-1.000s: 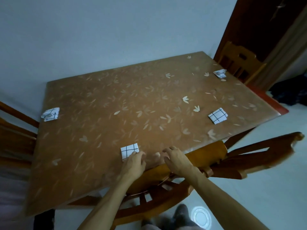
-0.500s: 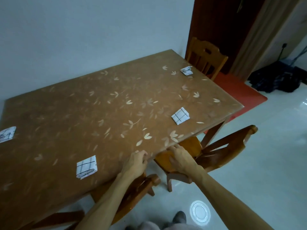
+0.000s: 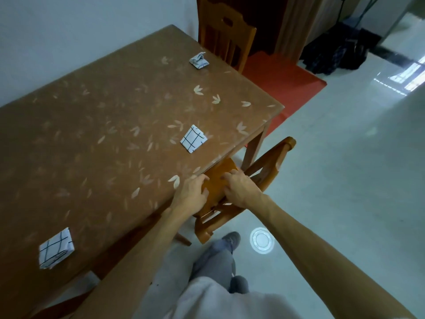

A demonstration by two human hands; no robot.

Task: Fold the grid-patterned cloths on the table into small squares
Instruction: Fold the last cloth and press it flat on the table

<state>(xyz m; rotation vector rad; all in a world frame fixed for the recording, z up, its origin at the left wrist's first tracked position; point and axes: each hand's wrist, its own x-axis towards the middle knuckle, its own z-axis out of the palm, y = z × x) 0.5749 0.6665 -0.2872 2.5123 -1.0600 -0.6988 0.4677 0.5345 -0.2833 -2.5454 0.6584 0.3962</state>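
Pale wall [image 3: 69, 31], glossy floor [image 3: 345, 180] (glare), red mat [image 3: 282, 81], wooden chair [image 3: 271, 162]

Hands: here they are, left hand [image 3: 190, 192] and right hand [image 3: 241, 189], both bare.
Forearms: left forearm [image 3: 142, 245] and right forearm [image 3: 310, 238], bare all the way down to the bottom edge of the view.
Top: a pale, whitish garment [image 3: 218, 300] low in the middle, soft and lightly creased.
Trousers: one grey trouser leg [image 3: 213, 261], loose, plain cloth.
Footwear: a grey shoe [image 3: 231, 239] with a rounded toe. Behind it sits a darker grey rounded shape [image 3: 239, 284], too blurred to identify.
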